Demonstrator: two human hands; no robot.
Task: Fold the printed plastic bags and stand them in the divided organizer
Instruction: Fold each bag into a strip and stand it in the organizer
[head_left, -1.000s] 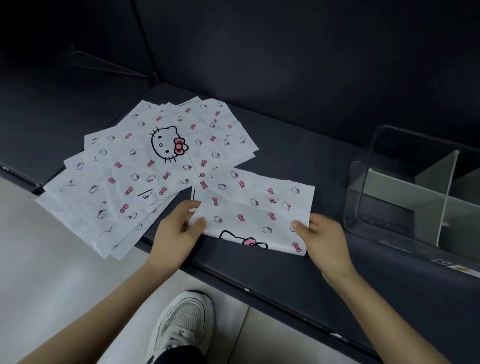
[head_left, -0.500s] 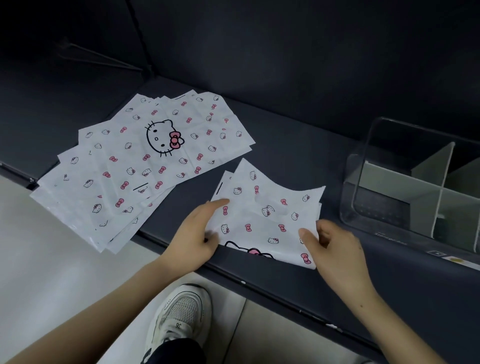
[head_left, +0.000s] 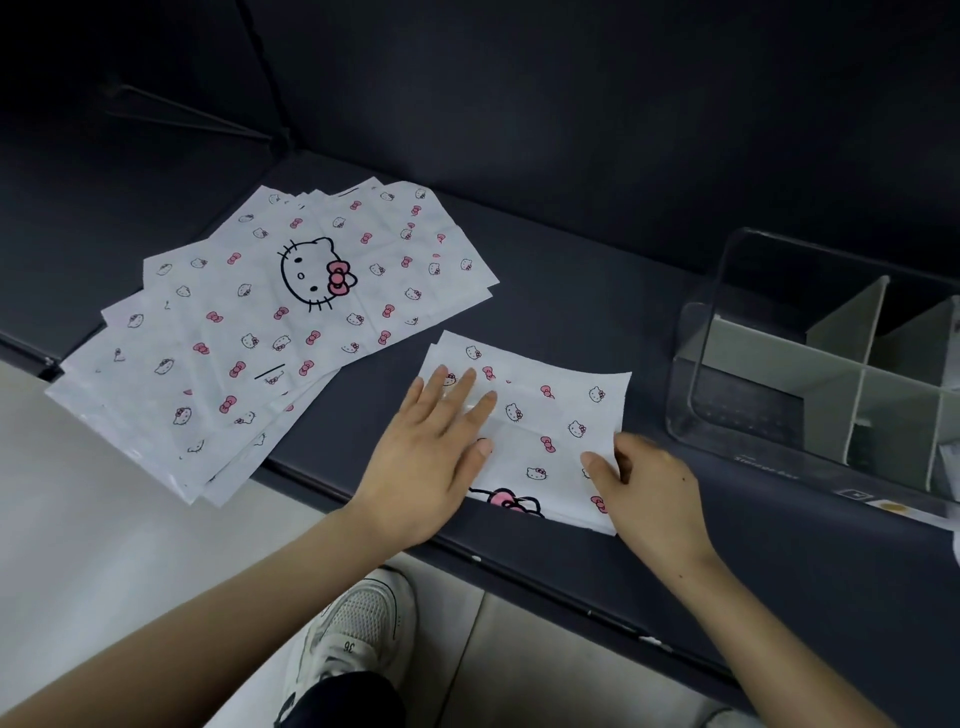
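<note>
One folded bag (head_left: 540, 415); one fanned pile of flat bags (head_left: 249, 332), too overlapped to count; one divided organizer (head_left: 727, 415); two hands: left hand (head_left: 431, 467), right hand (head_left: 649, 493); one shoe (head_left: 358, 629).

1. I get one view, from the head, facing forward and steeply down onto the shelf (head_left: 571, 301).
2. It sits close: left hand (head_left: 431, 467), right hand (head_left: 652, 499) and bag (head_left: 550, 415) fill the middle.
3. Floor (head_left: 104, 519) and shoe (head_left: 358, 623) show below.

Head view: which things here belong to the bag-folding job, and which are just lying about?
Part of the job: half-folded bag, pressed flat by the left hand and pinched at its right edge by the right hand; fanned pile of bags; divided organizer.
Just there: white sneaker on the floor; thin metal rod at the back left.
</note>
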